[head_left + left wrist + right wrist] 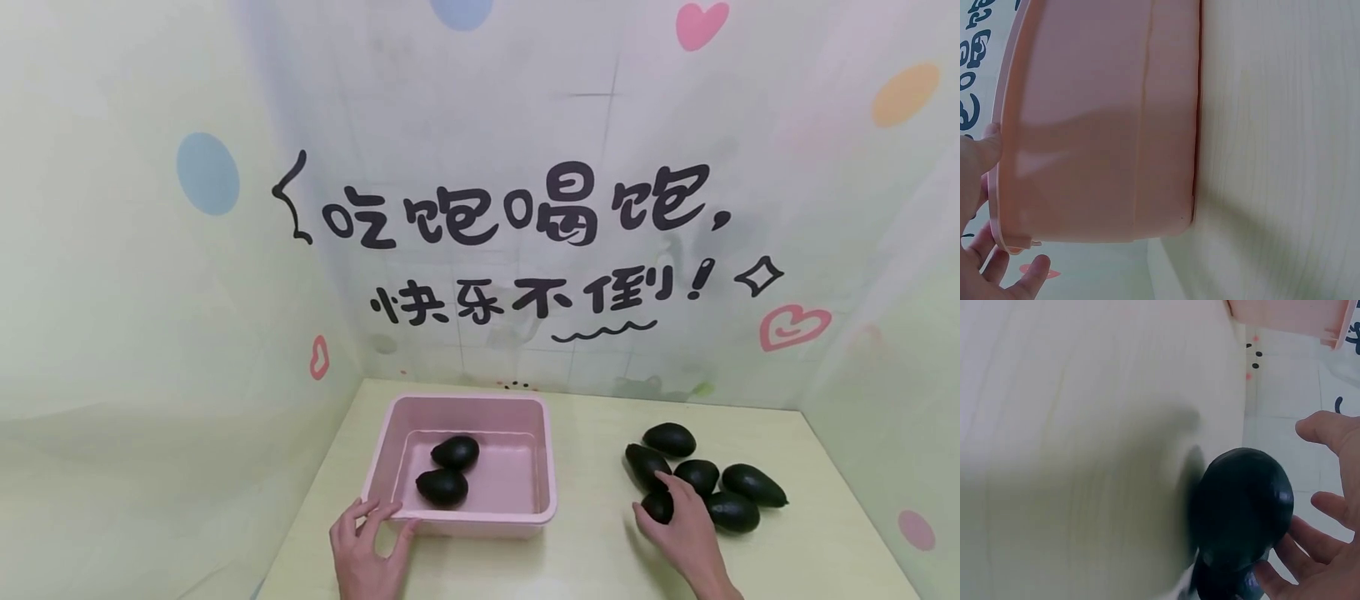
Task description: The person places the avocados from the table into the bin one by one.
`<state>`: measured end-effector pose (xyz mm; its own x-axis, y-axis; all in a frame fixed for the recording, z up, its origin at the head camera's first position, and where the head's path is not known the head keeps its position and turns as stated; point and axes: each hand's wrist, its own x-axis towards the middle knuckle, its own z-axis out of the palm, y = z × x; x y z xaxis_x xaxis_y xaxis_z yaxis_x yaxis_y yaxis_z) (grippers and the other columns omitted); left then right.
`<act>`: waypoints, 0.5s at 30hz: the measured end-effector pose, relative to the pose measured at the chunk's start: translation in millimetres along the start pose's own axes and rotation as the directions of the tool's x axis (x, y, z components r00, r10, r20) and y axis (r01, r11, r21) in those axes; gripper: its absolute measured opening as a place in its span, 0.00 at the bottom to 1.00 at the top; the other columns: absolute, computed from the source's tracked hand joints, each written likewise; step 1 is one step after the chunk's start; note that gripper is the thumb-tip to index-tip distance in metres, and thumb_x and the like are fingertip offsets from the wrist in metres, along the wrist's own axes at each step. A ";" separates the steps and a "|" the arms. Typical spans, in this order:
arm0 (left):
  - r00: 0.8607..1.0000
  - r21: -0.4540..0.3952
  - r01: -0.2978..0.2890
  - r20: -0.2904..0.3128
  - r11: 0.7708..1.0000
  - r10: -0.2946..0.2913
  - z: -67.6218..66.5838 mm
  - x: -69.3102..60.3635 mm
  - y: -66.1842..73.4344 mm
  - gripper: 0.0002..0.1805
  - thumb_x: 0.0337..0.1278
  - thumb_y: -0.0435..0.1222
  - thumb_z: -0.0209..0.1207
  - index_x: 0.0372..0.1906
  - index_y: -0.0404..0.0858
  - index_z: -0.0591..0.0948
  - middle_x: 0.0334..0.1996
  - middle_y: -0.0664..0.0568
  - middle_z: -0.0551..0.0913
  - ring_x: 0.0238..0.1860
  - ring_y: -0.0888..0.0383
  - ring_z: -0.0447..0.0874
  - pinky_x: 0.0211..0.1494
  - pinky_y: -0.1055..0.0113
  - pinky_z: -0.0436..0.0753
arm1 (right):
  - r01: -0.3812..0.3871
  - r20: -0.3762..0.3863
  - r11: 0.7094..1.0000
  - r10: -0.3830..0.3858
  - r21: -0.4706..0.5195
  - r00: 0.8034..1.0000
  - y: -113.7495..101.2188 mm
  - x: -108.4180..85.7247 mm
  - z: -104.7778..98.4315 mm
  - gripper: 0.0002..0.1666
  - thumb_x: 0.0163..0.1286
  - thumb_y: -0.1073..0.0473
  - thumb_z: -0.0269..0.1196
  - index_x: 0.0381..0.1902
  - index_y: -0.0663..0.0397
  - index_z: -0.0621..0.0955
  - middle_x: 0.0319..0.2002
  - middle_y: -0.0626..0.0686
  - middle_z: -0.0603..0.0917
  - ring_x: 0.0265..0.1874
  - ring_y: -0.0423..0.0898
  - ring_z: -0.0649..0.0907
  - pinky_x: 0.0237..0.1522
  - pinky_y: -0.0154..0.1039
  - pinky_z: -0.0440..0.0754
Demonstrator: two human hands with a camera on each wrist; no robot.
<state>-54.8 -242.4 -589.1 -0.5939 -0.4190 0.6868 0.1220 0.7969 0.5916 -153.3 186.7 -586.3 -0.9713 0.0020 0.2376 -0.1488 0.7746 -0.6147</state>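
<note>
In the head view, a pink plastic box [480, 528] holds two dark avocados [455, 452]. My left hand [369, 550] rests on its near left corner, thumb at the front rim and fingers spread about the corner. At the right lies a group of several dark avocados [753, 485]. Over the group's near left side is my right hand [686, 533], thumb and fingers spread around one avocado [658, 506], which it partly covers. In the right wrist view, the thumb stands apart from that avocado [1241, 500], while other fingers are close beside it; contact is hard to tell.
A pale wood-grain table [592, 483] carries the box on the left and the avocados on the right. Behind it rises a printed wall sheet [525, 350] with black lettering, hearts and coloured dots. Side sheets border the table left and right.
</note>
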 end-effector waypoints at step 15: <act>1.000 -0.012 -0.029 -0.007 1.000 0.029 0.9 0.9 -1.0 0.21 0.28 0.32 0.83 0.37 0.38 0.90 0.47 0.37 0.81 0.58 0.33 0.73 0.53 0.55 0.72 | -0.010 -0.033 0.998 0.008 -0.057 0.999 19.3 -8.3 4.5 0.37 0.62 0.53 0.76 0.61 0.72 0.80 0.63 0.77 0.79 0.62 0.76 0.77 0.61 0.72 0.77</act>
<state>-56.1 -243.2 -589.5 -0.5845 -0.3990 0.7065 0.1483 0.8035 0.5765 -148.9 198.7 -603.5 -0.9659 0.0296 0.2574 -0.1279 0.8095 -0.5730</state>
